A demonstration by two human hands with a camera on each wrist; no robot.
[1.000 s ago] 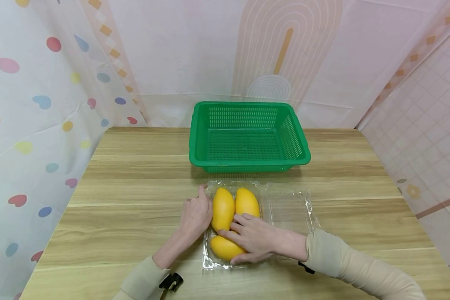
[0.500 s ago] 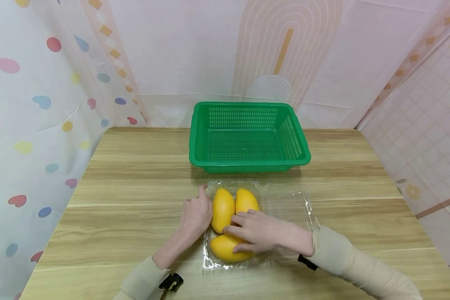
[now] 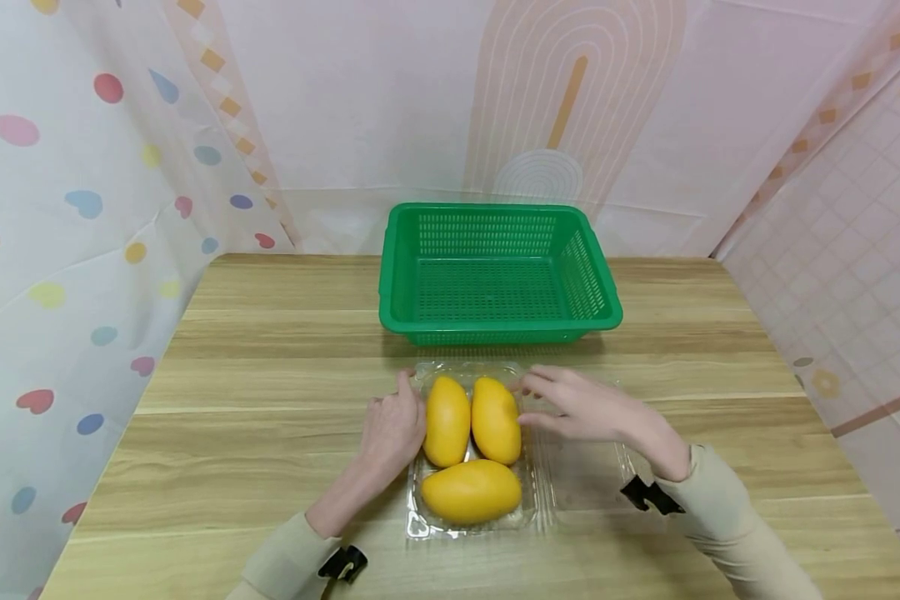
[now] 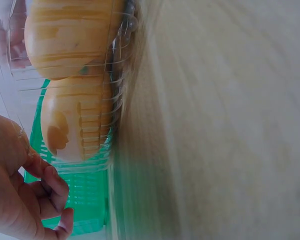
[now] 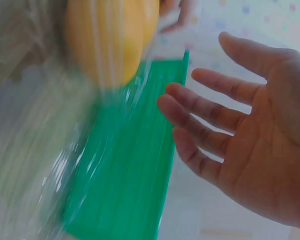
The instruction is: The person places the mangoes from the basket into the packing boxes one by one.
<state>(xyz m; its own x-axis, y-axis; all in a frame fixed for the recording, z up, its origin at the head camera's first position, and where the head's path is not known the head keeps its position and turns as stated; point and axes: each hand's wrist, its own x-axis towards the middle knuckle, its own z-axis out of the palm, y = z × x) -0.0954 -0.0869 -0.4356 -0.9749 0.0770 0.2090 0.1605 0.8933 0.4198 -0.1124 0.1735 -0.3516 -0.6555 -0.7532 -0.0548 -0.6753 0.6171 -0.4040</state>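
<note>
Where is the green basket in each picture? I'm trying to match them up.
Head view: the basket sits near the centre, beyond the yellow fruit.
Left wrist view: the basket is at lower left, partly behind the left hand.
Right wrist view: the basket runs from centre to bottom edge, left of the right hand.
Shared landmark: the yellow fruit, seen in all three.

Long, plain sleeves (image 3: 750, 558) in pale beige, the 1 nearer the desk's right edge (image 3: 774, 367) creased behind its cuff (image 3: 708, 492). From over here I can see 2 small black fittings (image 3: 663, 500), 1 by each cuff, the right notched; both hands (image 3: 393, 425) are bare.
</note>
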